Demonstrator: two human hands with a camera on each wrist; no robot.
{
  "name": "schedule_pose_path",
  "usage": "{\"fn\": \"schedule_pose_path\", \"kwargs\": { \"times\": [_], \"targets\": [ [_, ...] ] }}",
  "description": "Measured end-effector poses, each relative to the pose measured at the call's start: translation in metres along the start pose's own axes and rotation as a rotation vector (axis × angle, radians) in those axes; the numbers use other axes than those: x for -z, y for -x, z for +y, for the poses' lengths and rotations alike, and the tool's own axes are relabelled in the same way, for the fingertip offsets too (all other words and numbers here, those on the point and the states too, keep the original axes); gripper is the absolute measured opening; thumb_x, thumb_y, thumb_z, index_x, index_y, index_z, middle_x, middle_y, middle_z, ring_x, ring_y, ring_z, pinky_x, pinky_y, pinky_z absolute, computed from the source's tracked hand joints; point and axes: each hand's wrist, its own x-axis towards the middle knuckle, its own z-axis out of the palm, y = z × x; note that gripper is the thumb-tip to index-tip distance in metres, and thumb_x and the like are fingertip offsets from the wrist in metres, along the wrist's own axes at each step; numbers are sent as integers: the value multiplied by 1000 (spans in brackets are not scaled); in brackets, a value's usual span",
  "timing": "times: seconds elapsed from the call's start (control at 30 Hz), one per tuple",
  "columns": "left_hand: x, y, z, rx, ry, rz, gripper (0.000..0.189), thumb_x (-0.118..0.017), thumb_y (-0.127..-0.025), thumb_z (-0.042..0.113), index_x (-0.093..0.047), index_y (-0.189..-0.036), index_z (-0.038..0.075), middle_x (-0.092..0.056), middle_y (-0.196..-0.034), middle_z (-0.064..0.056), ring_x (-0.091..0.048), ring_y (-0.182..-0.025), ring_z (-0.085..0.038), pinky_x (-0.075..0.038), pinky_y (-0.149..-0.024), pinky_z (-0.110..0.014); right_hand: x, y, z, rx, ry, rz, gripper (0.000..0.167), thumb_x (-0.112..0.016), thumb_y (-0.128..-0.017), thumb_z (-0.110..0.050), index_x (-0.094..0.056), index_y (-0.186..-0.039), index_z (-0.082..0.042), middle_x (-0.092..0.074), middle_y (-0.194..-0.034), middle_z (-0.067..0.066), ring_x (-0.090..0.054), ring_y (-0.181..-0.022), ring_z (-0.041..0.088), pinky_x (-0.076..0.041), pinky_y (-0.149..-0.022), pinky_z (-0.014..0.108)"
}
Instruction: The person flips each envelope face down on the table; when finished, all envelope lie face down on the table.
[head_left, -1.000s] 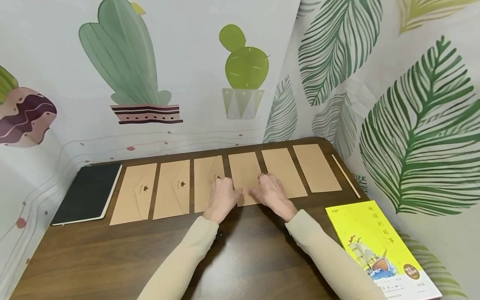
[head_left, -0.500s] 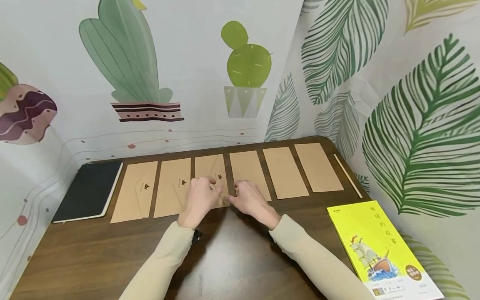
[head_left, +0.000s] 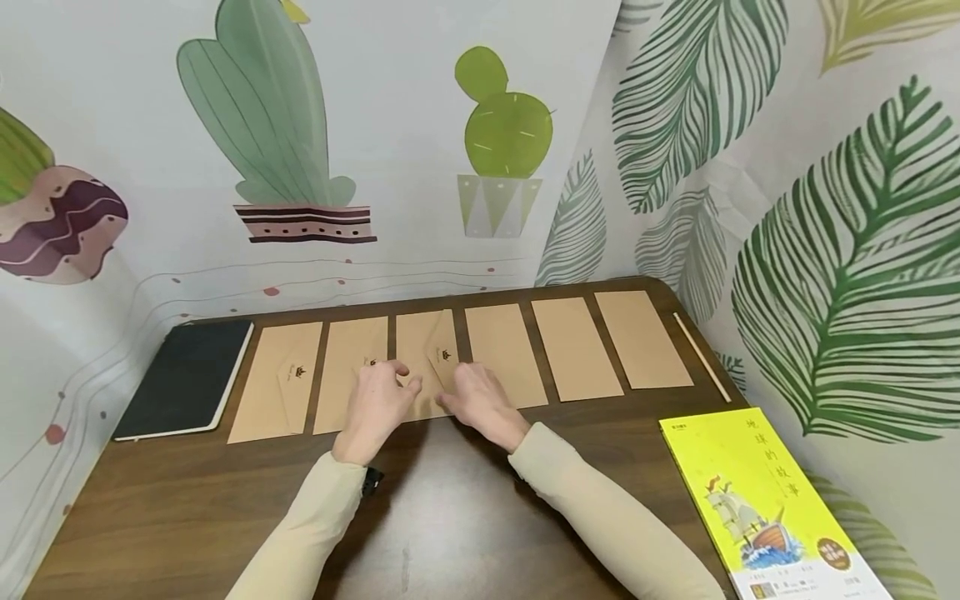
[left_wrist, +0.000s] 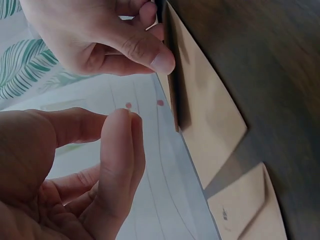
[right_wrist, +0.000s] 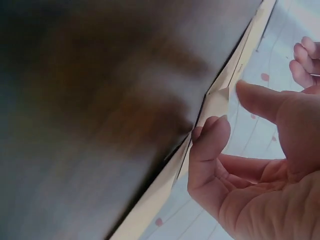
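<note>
Several brown paper envelopes lie in a row along the back of the table. In the head view, the right hand (head_left: 480, 402) is at the right side of an envelope (head_left: 425, 333) with a crown print and a pointed flap. Its thumb overlaps the slightly raised flap (left_wrist: 172, 95) in the left wrist view. In the right wrist view, the thumb and fingers (right_wrist: 210, 145) stand apart at the envelope's edge. The left hand (head_left: 373, 408) is over the gap between that envelope and its left neighbour (head_left: 351, 342), fingers loosely bent, with nothing between them.
A black notebook (head_left: 186, 379) lies at the left end of the row. Toward the right are a thin light stick (head_left: 701, 357) and a yellow book (head_left: 750, 475) with a ship on its cover. A patterned wall covering (head_left: 405, 125) rises behind the table (head_left: 420, 517).
Both hands have moved left, from the plain envelope in the middle of the row to the crown-printed one beside it. The head view has shifted slightly.
</note>
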Motion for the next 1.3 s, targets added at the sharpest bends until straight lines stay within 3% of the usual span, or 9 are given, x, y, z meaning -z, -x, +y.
{"fn": "schedule_pose_path", "kwargs": {
  "times": [0.13, 0.37, 0.57, 0.73, 0.93, 1.1, 1.2, 1.3],
  "targets": [
    [1, -1, -5, 12, -14, 4, 29, -76, -96, 20, -81, -109, -6, -82, -102, -24, -78, -85, -38, -65, -76, -51, -16, -14, 8, 55, 121, 29, 52, -80, -96, -36, -48, -59, -19, -44, -62, -6, -45, -55, 11, -42, -48, 27],
    [3, -2, -12, 67, 12, -26, 33, -74, -99, 22, -80, -113, -7, -83, -102, -24, -77, -78, -33, -65, -73, -48, -20, -20, 6, 32, 219, 20, 47, -73, -96, -22, -51, -55, -21, -61, -65, -2, -52, -53, 12, -46, -45, 27],
    [4, -4, -21, 75, -3, -31, 30, -75, -97, 20, -80, -111, -7, -83, -99, -23, -81, -84, -37, -66, -79, -51, -17, -20, 7, 3, 164, 12, 40, -64, -92, -9, -54, -56, -19, -60, -63, -1, -51, -53, 13, -44, -44, 28],
    [5, -5, -27, 98, 16, -58, 29, -76, -98, 18, -79, -112, -8, -80, -79, -17, -70, -51, -18, -65, -75, -47, -16, -19, 11, 15, 150, 35, 43, -57, -94, -6, -47, -55, -20, -48, -60, -3, -44, -52, 13, -42, -44, 27],
    [5, -8, -31, 133, 22, -77, 33, -76, -98, 20, -78, -116, -7, -82, -97, -22, -70, -49, -12, -66, -83, -50, -15, -16, 16, 45, 124, 66, 44, -53, -95, -5, -44, -55, -21, -44, -59, -5, -43, -50, 12, -41, -42, 28],
    [5, -10, -34, 176, 34, -103, 37, -75, -100, 25, -78, -120, -6, -82, -104, -23, -72, -54, -13, -65, -91, -53, 3, 0, 2, 18, 15, 63, 44, -51, -96, -4, -40, -56, -21, -40, -59, -4, -43, -52, 14, -40, -45, 31],
    [4, -12, -36, 213, 64, -114, 38, -76, -100, 26, -78, -121, -5, -83, -89, -16, -73, -55, -13, -66, -85, -46, 23, 16, -14, -17, -50, 40, 47, -51, -100, -4, -39, -57, -20, -38, -57, -5, -41, -50, 13, -36, -44, 28],
    [4, -13, -38, 253, 121, -135, 37, -76, -100, 25, -78, -120, -5, -79, -71, -8, -72, -52, -11, -65, -68, -35, 42, 30, -32, -58, -89, 7, 50, -52, -101, -1, -38, -57, -19, -37, -55, -5, -38, -47, 11, -33, -43, 25]
  ]
}}
